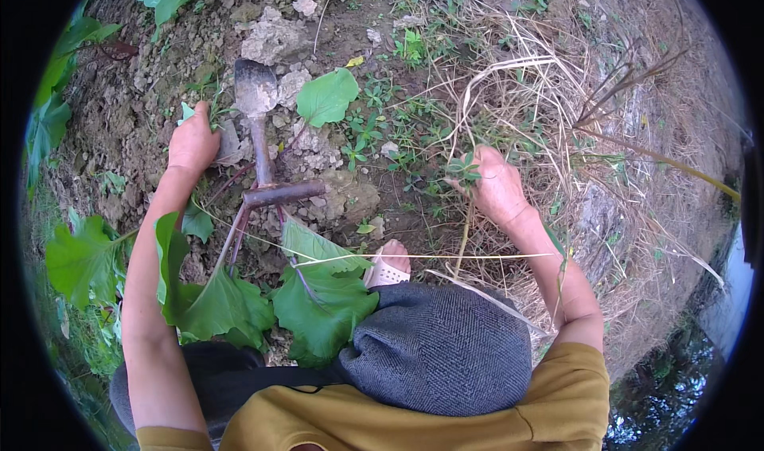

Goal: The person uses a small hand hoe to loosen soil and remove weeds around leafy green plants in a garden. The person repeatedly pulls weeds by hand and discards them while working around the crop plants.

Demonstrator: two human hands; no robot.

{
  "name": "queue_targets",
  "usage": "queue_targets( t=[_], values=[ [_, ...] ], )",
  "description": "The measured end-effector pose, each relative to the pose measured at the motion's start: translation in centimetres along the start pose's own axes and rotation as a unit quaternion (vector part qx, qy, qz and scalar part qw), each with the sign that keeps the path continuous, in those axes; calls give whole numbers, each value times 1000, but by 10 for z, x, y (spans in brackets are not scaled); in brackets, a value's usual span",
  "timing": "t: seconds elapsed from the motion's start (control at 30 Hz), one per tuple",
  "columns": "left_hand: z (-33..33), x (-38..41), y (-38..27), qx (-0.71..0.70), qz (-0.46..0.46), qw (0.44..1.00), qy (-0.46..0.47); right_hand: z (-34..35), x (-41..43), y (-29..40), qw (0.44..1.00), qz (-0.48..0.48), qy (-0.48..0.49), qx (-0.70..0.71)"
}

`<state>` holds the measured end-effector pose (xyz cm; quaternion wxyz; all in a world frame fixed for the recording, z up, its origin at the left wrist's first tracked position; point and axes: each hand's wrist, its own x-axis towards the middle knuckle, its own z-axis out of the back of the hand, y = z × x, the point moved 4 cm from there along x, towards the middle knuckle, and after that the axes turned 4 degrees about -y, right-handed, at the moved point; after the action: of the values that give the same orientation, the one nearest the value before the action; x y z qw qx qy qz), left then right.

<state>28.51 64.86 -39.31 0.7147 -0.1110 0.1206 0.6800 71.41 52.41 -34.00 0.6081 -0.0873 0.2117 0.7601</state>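
My left hand (194,138) is closed around a small tuft of green weeds (216,102) at the left, over cloddy soil. A pale green leaf pokes out above its fingers. To the right, my right hand (492,182) grips leafy weeds (465,167) at the border of the dry grass; its fingertips are partly hidden. Between the hands lies a short T-handled hand spade (261,144), its worn, soil-stained blade pointing away from me. Its wooden crossbar (283,193) rests across purple-red leaf stalks.
Broad-leaved plants (221,305) with purple stalks grow between my arms and knees. Dry straw (537,93) covers the right side, with a long, bent dry stalk (662,150) beyond. Low weeds (367,132) and soil clods (277,36) lie ahead. My sandalled foot (391,263) is below centre.
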Motion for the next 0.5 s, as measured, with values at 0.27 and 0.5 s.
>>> queue_targets(
  t=[0.27,0.5],
  values=[
    [-3,0,-1,6,-6,1000,-18,-16,90,-60,980,-28,-33,-192],
    [-5,0,3,0,5,1000,-15,-24,106,-85,993,-67,-26,-97]
  ],
)
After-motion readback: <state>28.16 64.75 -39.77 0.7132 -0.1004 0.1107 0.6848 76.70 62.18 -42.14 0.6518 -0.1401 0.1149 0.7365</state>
